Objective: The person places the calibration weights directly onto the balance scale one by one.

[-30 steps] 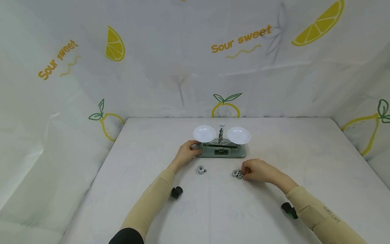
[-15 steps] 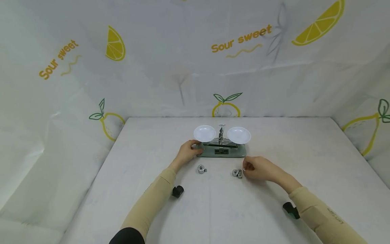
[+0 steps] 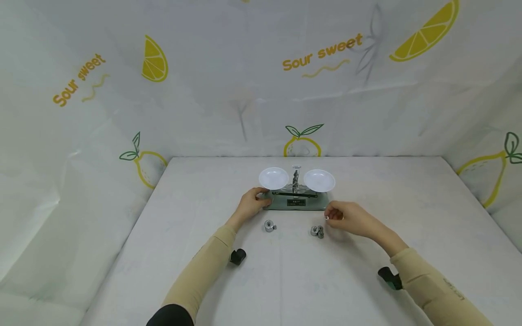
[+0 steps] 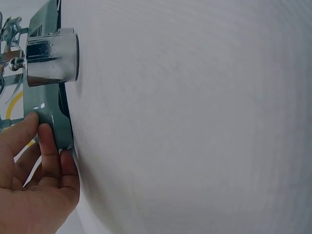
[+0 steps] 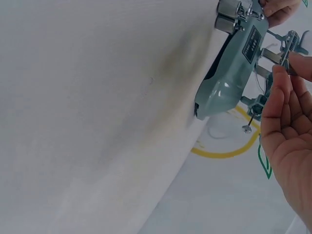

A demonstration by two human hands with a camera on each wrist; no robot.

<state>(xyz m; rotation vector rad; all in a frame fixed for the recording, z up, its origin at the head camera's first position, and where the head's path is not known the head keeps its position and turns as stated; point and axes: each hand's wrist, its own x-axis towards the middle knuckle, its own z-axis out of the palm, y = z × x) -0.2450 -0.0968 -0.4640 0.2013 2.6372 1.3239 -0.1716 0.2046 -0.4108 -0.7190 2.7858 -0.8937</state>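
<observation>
A green balance scale (image 3: 318, 204) with two white pans stands mid-table in the head view. Its base's left end is gripped by my left hand (image 3: 248, 206), thumb above and fingers at the side in the left wrist view. My right hand (image 3: 350, 219) pinches a small metal weight (image 3: 326, 218) between thumb and fingertips, raised just off the scale's front right corner. Several silver weights (image 3: 314, 231) cluster on the table left of that hand. A larger weight (image 3: 268, 225), with a tiny one beside it, stands in front of the scale, near my left hand.
The left pan (image 3: 273, 178) and right pan (image 3: 320, 180) sit above the base on either side of the central post. A white printed sheet (image 3: 220, 90) hangs behind the table (image 3: 367, 181). Black wrist straps (image 3: 238, 256) show beside both forearms.
My right hand has lifted the small weight away from the cluster and moved it toward the scale's right end. The left hand and the scale have stayed put.
</observation>
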